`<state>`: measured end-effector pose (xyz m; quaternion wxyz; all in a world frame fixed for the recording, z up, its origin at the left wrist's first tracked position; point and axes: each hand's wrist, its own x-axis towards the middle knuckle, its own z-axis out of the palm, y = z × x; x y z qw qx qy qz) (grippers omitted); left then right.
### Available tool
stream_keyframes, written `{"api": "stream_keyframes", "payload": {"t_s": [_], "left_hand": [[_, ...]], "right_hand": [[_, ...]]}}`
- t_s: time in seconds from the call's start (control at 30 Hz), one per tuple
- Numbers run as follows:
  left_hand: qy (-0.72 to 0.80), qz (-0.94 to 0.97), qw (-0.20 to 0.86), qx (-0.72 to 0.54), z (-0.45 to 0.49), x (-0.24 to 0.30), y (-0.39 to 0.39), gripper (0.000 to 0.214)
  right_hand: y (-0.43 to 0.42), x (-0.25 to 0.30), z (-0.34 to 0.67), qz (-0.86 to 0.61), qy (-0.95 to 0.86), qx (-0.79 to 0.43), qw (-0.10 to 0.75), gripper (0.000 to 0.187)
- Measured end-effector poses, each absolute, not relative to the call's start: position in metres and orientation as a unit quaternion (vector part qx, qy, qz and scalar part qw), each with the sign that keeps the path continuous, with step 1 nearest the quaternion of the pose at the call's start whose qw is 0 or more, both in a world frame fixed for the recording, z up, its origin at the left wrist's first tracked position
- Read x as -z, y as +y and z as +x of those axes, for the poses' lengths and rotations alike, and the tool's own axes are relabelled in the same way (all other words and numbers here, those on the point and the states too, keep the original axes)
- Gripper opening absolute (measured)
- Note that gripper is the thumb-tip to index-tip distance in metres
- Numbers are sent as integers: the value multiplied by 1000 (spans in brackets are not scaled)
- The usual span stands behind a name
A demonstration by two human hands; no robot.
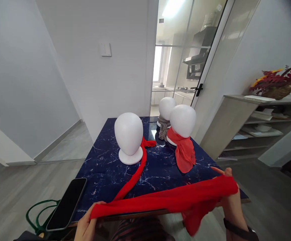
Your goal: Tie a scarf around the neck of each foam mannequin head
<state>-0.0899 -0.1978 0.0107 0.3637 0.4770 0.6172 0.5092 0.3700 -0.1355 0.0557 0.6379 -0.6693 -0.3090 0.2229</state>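
Note:
A long red scarf [160, 199] is stretched between my hands across the near edge of the table. My left hand [86, 221] grips its folded left part. My right hand [227, 187] holds the other side, with the cloth over most of its fingers and a loose part hanging below. From my left hand a narrow length of the scarf runs back over the table, past the right side of a bare white mannequin head [129, 134], and ends behind its base.
Two more mannequin heads stand at the back right, one with a coral scarf [185, 154], the other with a grey-brown scarf [164, 129]. A phone [67, 202] with a green cord lies at the left edge of the dark blue marbled table [102, 174]. Shelves [261, 117] stand right.

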Motion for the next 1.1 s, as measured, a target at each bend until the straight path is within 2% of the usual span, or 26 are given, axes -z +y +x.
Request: {"api": "stream_keyframes", "payload": {"t_s": [0.07, 0.1, 0.27, 0.43, 0.53, 0.63, 0.7, 0.77, 0.83, 0.9, 1.0, 1.1], "left_hand": [[589, 473, 413, -509, -78, -7, -192, 50], [574, 480, 437, -500, -72, -7, -187, 52], [493, 551, 496, -455, -45, -22, -156, 37], [455, 544, 568, -416, -5, -42, -125, 31], [422, 577, 544, -439, 23, -57, -115, 28], [357, 655, 534, -397, 46, -64, -112, 44], [341, 706, 503, -365, 54, -62, -114, 51], [378, 703, 463, -385, 55, -57, -118, 47], [418, 659, 448, -435, 51, -55, -123, 45], [417, 632, 467, -456, 46, -59, -129, 54], [384, 650, 506, -416, 39, -72, -141, 66], [383, 660, 530, -370, 30, -82, -151, 46]], "right_hand": [[-135, -62, 360, -602, -265, -374, 654, 62], [-135, -65, 355, -583, -253, -409, 655, 59], [-134, -65, 338, -581, -311, -373, 654, 43], [-122, -53, 312, -533, -316, -368, 693, 40], [-115, -62, 283, -534, -284, -280, 745, 40], [-111, -72, 257, -558, -278, -116, 773, 38], [-112, -74, 245, -548, -353, -96, 752, 34], [-114, -72, 236, -512, -469, -151, 703, 25], [-119, -70, 228, -459, -568, -245, 638, 18], [-127, -70, 220, -400, -629, -370, 554, 18], [-140, -77, 207, -310, -663, -515, 446, 23], [-150, -86, 205, -250, -664, -568, 417, 28]]}}
